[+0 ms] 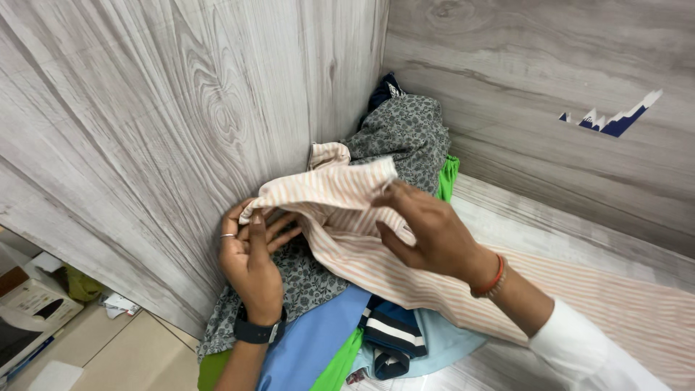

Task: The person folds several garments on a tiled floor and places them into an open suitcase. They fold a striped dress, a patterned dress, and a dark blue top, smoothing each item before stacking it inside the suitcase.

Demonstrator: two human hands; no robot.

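Fingers of both the left hand [250,257] and right hand [427,228] are pinching the soft, light striped cloth [340,192] along its limp upper edge.

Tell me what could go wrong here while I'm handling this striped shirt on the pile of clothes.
1. The striped shirt is pinched only at its edge by the right hand and left hand, so it may slip.
2. It lies over the grey floral garment and blue garment; pulling could drag them along.
3. The pile overhangs the near edge of the wooden surface, so pieces might slide off.
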